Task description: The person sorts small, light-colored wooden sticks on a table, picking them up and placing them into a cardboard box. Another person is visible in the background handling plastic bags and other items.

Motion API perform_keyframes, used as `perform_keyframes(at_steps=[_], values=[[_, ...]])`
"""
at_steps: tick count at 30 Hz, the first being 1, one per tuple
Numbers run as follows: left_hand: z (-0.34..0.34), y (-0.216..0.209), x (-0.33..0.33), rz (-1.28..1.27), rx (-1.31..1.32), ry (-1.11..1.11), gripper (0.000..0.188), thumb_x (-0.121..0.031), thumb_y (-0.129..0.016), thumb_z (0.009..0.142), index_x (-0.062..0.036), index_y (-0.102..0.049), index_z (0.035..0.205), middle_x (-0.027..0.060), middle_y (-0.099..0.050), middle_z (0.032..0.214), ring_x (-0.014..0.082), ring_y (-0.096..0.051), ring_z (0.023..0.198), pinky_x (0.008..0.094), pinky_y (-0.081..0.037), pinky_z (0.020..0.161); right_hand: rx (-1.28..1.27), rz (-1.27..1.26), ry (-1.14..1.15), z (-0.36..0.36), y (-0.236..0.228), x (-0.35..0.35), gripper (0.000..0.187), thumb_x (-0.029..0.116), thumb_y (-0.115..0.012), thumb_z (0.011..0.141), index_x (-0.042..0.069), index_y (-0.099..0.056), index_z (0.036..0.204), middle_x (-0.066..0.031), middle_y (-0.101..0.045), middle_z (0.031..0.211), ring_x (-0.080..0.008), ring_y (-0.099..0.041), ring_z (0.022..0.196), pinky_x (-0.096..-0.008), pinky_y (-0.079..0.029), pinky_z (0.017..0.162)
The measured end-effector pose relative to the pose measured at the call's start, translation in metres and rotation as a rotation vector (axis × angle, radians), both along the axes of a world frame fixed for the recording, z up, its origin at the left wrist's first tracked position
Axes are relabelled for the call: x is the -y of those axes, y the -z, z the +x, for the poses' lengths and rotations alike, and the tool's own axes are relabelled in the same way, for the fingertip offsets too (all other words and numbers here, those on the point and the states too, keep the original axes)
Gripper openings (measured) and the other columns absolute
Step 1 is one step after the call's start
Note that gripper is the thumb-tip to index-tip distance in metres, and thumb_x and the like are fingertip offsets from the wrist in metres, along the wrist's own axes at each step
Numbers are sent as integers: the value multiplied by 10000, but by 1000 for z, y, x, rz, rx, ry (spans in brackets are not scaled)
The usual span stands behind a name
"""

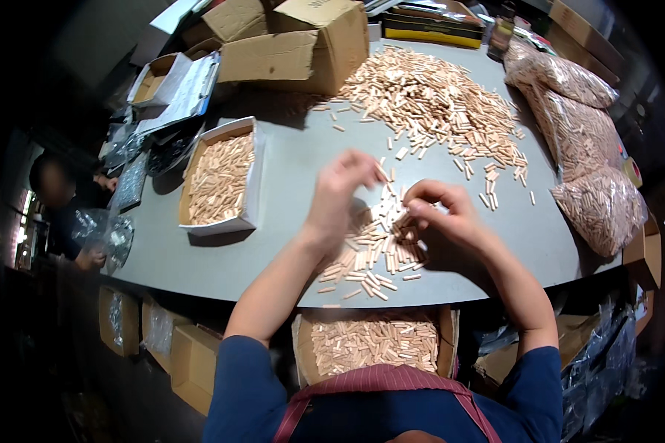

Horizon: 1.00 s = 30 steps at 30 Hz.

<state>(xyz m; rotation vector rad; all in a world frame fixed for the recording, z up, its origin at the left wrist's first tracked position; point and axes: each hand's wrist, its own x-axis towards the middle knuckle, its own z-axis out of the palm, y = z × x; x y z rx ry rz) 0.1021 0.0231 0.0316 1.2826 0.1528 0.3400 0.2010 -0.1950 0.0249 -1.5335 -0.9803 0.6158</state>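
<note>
Head view. Short wooden pegs (373,255) lie loose on the grey counter (292,184) between the two hands, scattered toward its near edge. The likeliest mishap is a stray peg pushed over that edge by a wrist or forearm; beneath it sits an open carton (450,340) already holding pegs, so a dropped one could mix in unnoticed. Small, smooth pieces might also slip from a fingertip pinch, and a wide reach could drag in pegs from the large pile (436,96) behind.

Relative to the grip: the left hand (338,193) is at the heap's far left side, blurred, its fingers curled, with one peg at the fingertips; whether it is pinched cannot be told. The right hand (451,213) is at the heap's right side, thumb and fingers narrowly spaced, pegs just beside and below the tips; whether it holds any cannot be told.
</note>
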Motion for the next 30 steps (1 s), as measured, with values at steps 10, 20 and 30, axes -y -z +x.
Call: perform_keyframes(at_steps=[10,20,30], values=[[-2,13,-154,-1084,531,-14,301,-45,-506,1002,-16,-699,1232,24,-702,887,207,-691,1019,416,-477,987,55,226,339,80,44,13,242,210,-615,1078,2,-721,1142,-45,-709,982,-91,-650,888,-257,-528,787],[22,15,-33,112,-54,-101,383,-195,-551,1072,26,-621,1378,131,-710,1328,204,-597,1307,349,-400,1141,257,-60,-20,37,44,-11,487,328,-505,1134,11,-555,1501,-119,-626,1444,-212,-558,1350,-354,-402,1164],[38,65,-49,524,-68,1,429,-200,-541,1062,-4,-619,1435,168,-665,1426,258,-604,1338,373,-431,1146,-444,322,117,45,17,-1,484,378,-537,1077,-69,-664,1213,-204,-738,1134,-293,-742,1062,-412,-565,1002]])
